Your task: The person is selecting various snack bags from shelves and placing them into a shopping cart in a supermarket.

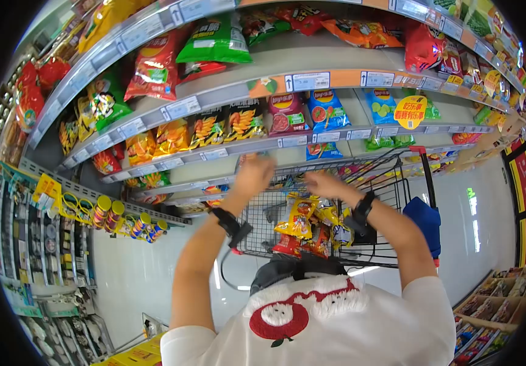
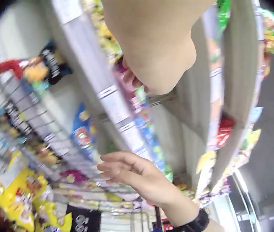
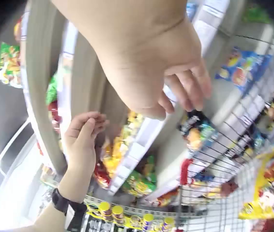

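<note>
My left hand is raised in front of the lower shelves, blurred, its fingers loosely bent. In the left wrist view its fingertips overlap a purple-red chip bag in the shelf row. No bag shows in its grasp. My right hand hovers over the far side of the shopping cart, fingers loosely bent and nothing in them. Below both hands, yellow snack bags and red bags lie in the cart. A black snack bag sits on a low shelf near the right hand's fingertips.
Curved shelves hold black snack bags, a blue chip bag and a green bag. Yellow-lidded cans hang at left. The cart's handle side carries a blue cloth. Glossy floor lies to the right.
</note>
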Demonstrator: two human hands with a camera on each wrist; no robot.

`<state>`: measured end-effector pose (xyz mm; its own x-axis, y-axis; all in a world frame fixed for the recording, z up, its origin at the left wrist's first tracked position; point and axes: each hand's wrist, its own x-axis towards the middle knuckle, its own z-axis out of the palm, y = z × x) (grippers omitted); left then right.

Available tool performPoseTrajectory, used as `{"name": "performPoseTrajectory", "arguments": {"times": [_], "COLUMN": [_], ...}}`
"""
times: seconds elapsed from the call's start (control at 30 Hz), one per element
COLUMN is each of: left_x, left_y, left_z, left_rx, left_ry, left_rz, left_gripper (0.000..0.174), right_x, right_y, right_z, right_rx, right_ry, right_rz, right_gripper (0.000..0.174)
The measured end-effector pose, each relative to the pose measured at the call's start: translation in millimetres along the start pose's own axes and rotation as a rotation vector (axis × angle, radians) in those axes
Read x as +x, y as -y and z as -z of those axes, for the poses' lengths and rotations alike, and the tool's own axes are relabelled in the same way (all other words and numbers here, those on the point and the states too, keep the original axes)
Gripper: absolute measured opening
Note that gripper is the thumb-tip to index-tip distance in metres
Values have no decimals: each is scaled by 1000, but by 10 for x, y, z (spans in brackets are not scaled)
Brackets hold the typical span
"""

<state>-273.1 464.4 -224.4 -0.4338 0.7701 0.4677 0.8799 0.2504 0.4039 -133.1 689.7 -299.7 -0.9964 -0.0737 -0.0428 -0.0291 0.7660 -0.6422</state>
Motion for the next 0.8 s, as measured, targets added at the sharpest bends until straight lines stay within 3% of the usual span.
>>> {"name": "performPoseTrajectory", "arguments": {"times": [0.03,0.1,0.23,0.33,0.43,0.47,0.57,0.7,0.8], "left_x": [195,596,1071,1292,1413,1452,1556,1643,1666], "left_y": [-21,-159,-285,-193,-179,-138,-49,16,-80], "left_z": [269,894,1839,2092,2149,2145,2105,2021,2046], "left_rx": [-37,104,332,456,862,976,1035,986,830], "left_ry": [-141,-419,-616,-633,-452,-417,-402,-370,-325], "left_rz": [-68,-181,-153,-141,-32,-7,85,148,219], "left_gripper": [11,18,32,39,44,53,55,52,53], "right_x": [129,453,740,1221,1586,1648,1783,1938,1882], "right_y": [394,755,1730,1818,1856,1899,1985,2024,1968], "right_z": [387,823,1710,1994,2079,2104,2134,2181,2215], "right_rx": [13,112,156,95,-139,-150,-122,-150,-49], "right_ry": [-1,-373,-683,-863,-820,-695,-597,-599,-713], "right_rz": [-17,279,257,478,328,159,-5,33,6], "right_gripper": [24,15,11,21,38,54,56,56,59]}}
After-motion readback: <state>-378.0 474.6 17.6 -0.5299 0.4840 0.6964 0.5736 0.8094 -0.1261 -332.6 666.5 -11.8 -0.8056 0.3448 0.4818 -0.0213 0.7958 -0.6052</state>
